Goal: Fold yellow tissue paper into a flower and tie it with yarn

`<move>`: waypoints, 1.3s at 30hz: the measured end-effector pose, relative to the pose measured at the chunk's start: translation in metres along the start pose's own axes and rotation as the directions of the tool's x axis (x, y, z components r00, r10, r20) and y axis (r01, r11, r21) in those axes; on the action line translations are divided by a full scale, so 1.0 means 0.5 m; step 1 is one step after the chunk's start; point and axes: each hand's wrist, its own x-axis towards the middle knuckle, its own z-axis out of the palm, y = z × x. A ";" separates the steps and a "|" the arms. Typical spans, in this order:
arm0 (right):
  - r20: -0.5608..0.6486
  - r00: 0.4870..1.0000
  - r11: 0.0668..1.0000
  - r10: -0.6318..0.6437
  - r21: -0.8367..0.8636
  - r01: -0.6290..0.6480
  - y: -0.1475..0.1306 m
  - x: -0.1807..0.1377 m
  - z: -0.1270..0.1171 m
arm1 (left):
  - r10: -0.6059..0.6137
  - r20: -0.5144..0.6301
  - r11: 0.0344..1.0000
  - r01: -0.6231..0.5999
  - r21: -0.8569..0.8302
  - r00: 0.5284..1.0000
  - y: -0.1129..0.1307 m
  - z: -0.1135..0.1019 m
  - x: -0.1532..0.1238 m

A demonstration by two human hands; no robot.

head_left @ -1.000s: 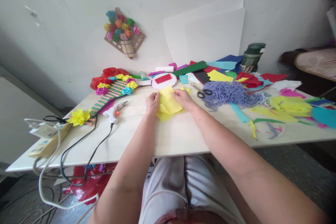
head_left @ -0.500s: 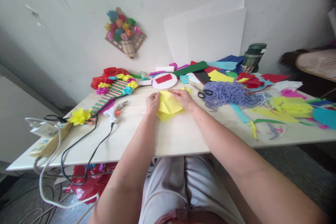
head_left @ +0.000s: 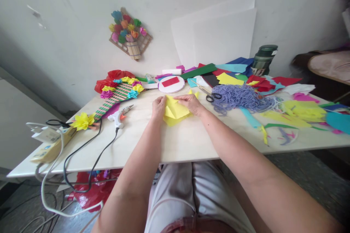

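Between my hands is a creased sheet of yellow crepe paper (head_left: 177,112), held just over the table. My left hand (head_left: 159,107) grips its left edge with the fingers closed. At the upper right edge, my right hand (head_left: 191,102) pinches the same paper between thumb and fingers. Just beyond them lies a white oval card (head_left: 164,88) with a red rectangle (head_left: 170,82) on it. A black-handled pair of scissors (head_left: 213,97) rests to the right of my right hand. The glue gun (head_left: 117,117) lies to the left of my left arm.
A heap of purple yarn (head_left: 240,96) and scattered coloured paper cover the right side. A woven piece with paper flowers (head_left: 120,94) lies at left, near a power strip (head_left: 54,149) with trailing cords. A green bottle (head_left: 264,61) stands at the back right.
My right hand has shifted very slightly left along the paper's upper edge, its fingers more bent. The left hand and everything else look the same.
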 end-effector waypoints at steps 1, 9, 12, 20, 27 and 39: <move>0.006 1.000 1.000 -0.009 -0.027 0.009 0.002 0.001 -0.001 | 0.002 0.002 1.000 -0.002 -0.005 1.000 0.003 0.001 -0.002; 0.028 0.999 0.988 -0.045 -0.149 0.048 0.009 0.005 -0.003 | -0.006 0.011 1.000 0.006 -0.025 1.000 0.008 0.002 -0.008; 0.024 0.999 0.985 -0.048 -0.165 0.052 0.010 0.006 -0.003 | 0.006 0.016 0.999 -0.006 -0.042 1.000 -0.001 -0.004 -0.001; 0.052 0.997 0.981 -0.058 -0.183 0.067 0.009 0.004 -0.007 | 0.020 0.099 0.999 -0.016 -0.037 0.995 -0.011 -0.007 0.002; 0.092 0.992 0.979 -0.083 -0.179 0.098 -0.004 -0.001 -0.013 | 0.017 0.111 0.999 -0.014 -0.030 0.994 -0.016 -0.008 0.003; 0.007 0.993 0.977 0.115 0.177 -0.115 -0.006 -0.002 -0.006 | 0.057 0.145 0.997 -0.047 -0.067 0.988 -0.016 -0.006 0.003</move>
